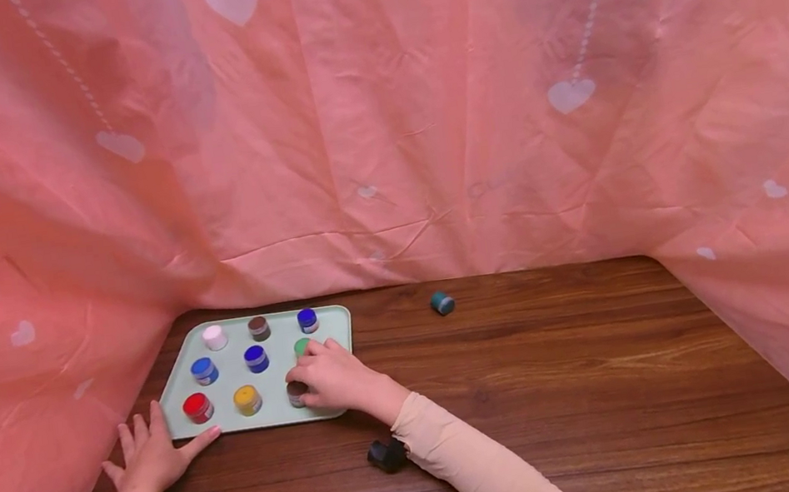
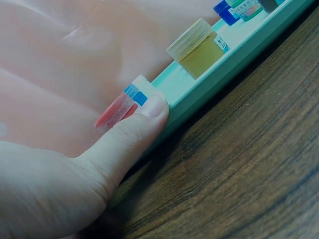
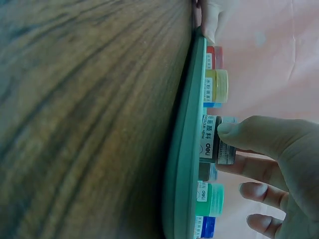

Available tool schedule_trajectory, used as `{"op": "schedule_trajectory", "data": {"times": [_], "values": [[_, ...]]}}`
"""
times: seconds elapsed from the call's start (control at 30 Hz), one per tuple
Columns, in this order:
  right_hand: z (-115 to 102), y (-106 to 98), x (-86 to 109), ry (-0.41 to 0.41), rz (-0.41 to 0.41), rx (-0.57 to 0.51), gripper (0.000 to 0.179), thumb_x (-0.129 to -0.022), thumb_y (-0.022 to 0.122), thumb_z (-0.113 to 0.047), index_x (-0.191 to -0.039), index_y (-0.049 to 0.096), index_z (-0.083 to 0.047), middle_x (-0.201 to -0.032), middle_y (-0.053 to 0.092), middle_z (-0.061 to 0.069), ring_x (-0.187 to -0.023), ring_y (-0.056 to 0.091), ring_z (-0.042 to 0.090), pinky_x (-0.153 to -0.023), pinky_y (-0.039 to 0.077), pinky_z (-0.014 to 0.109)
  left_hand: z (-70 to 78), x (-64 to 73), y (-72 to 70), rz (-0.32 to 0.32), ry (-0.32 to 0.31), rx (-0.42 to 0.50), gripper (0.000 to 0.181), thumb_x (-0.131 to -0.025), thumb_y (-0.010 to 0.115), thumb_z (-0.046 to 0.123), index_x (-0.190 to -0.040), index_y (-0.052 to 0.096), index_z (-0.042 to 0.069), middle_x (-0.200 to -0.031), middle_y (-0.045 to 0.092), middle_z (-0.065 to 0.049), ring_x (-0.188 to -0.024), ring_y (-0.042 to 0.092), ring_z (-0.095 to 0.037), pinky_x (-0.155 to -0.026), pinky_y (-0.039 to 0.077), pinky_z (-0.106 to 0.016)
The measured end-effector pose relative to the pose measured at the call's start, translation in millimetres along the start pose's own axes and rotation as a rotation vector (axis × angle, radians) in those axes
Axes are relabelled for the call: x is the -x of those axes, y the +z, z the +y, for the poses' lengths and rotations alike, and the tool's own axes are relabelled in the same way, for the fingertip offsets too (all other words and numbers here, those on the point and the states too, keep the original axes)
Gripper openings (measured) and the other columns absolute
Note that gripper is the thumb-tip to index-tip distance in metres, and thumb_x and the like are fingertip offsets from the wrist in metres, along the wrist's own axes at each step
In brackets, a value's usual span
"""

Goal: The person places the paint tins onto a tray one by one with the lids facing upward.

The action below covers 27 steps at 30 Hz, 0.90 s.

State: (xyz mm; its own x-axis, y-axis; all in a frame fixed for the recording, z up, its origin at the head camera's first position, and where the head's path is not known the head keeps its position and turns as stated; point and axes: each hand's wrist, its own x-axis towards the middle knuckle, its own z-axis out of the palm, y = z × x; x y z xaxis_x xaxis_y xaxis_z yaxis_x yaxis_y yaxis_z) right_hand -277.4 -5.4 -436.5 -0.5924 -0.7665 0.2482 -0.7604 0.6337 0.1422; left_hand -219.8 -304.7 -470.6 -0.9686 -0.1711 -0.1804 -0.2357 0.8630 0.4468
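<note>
A pale green tray [image 1: 283, 420] holds several small paint jars set out in rows. My right hand [image 1: 341, 378] pinches a dark paint jar [image 3: 227, 142] at the front right corner, thumb on one side of its lid and a finger on the other. Just behind it, partly covered by that hand, stands a green jar [image 1: 302, 347]. My left hand [image 1: 147, 464] has its fingers spread at the tray's front left corner. Its thumb [image 2: 144, 117] touches the rim in front of the red jar [image 1: 198, 407]. A yellow jar [image 1: 247, 399] stands between the red and dark ones.
On the wooden table [image 1: 574, 389], right of the tray, a teal jar [image 1: 442, 302] lies tipped on its side. Pink [image 1: 214, 337], brown [image 1: 259, 328] and blue jars [image 1: 307, 319] line the tray's back. A pink curtain [image 1: 411, 151] surrounds the table's back and sides.
</note>
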Motion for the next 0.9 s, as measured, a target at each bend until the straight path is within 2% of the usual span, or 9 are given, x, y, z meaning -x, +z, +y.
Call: {"op": "schedule_trajectory", "data": {"times": [0.4,0.6,0.77,0.9], "values": [[-0.9,4.9,-1.6,0.012,-0.022,0.005,0.030,-0.090,0.065,-0.041,-0.118,0.068,-0.032,-0.110,0.068,-0.015,-0.103,0.053,0.011,-0.075,0.038,0.025,1.6,-1.2,-0.9,-0.002,-0.001,-0.010,0.136,-0.075,0.058,0.079,-0.149,-0.012,-0.010,-0.147,-0.017,-0.044,-0.135,-0.029,-0.057,-0.098,-0.014,-0.082],[4.9,-0.3,0.2,0.039,-0.025,-0.022,0.035,-0.089,0.066,-0.043,-0.123,0.066,-0.032,-0.115,0.067,-0.014,-0.107,0.053,0.012,-0.076,0.038,0.025,3.4,-3.2,-0.5,0.000,0.004,-0.013,0.134,-0.076,0.058,0.078,-0.149,-0.011,-0.010,-0.148,-0.016,-0.044,-0.136,-0.027,-0.058,-0.098,-0.014,-0.082],[18.1,-9.1,1.3,0.063,0.031,-0.062,0.035,-0.090,0.066,-0.042,-0.122,0.067,-0.029,-0.117,0.067,-0.011,-0.110,0.054,0.013,-0.080,0.043,0.028,1.0,-2.4,0.4,-0.011,-0.010,-0.008,0.135,-0.075,0.058,0.079,-0.148,-0.013,-0.010,-0.147,-0.019,-0.044,-0.135,-0.030,-0.057,-0.099,-0.013,-0.082],[36.7,-17.6,4.5,0.138,0.096,-0.152,0.032,-0.089,0.068,-0.038,-0.119,0.069,-0.025,-0.116,0.068,-0.008,-0.110,0.056,0.017,-0.086,0.045,0.033,1.6,-1.2,-0.9,-0.006,-0.008,-0.002,0.136,-0.075,0.059,0.079,-0.149,-0.012,-0.010,-0.147,-0.018,-0.044,-0.135,-0.030,-0.057,-0.098,-0.014,-0.082]]}}
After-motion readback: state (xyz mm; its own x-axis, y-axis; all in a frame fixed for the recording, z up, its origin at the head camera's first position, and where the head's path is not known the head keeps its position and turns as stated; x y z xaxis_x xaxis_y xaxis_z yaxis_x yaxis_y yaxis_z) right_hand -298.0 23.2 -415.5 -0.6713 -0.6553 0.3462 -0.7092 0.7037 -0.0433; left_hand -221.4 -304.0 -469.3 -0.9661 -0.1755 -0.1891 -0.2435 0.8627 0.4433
